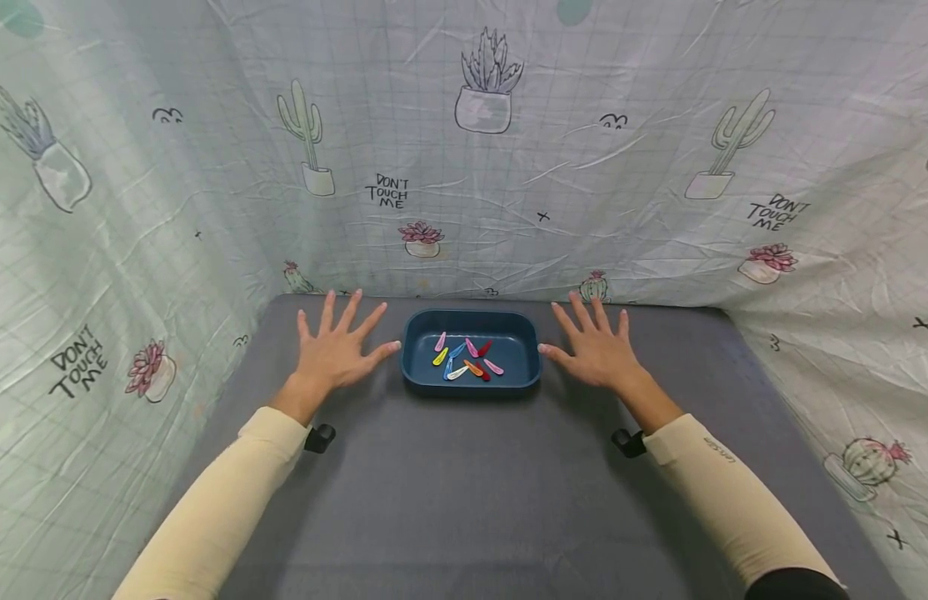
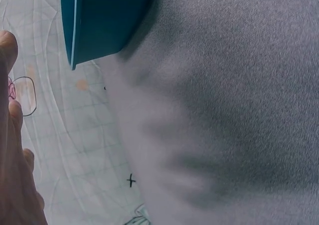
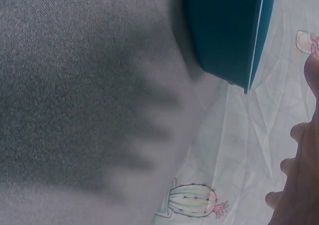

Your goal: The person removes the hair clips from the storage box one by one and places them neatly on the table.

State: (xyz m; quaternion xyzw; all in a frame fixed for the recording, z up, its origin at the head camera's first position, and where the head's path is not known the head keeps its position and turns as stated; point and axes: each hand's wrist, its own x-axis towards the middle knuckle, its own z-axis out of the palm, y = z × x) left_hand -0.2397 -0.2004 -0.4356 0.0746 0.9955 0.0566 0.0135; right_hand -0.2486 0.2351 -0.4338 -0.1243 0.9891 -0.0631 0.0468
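A dark blue tray (image 1: 470, 387) with rounded corners sits near the far edge of the table. Inside it lie several small snap hair clips (image 1: 456, 372) in pink, yellow, blue, white, orange and red. To the tray's left, my left hand (image 1: 332, 354) is spread with straight fingers, thumb tip close to the rim. My right hand (image 1: 595, 352) mirrors it on the other side, fingers fanned out and thumb near the right rim. Neither hand holds anything. Both wrist views show the tray's outer wall (image 2: 107, 23) and part of each hand; whether the thumbs touch the tray I cannot tell.
The table (image 1: 464, 483) has a grey cloth surface. Behind it and along both sides hangs a pale curtain (image 1: 554, 167) printed with cacti and lettering. A black strap (image 1: 319, 438) shows at the left wrist, another strap (image 1: 629, 443) at the right.
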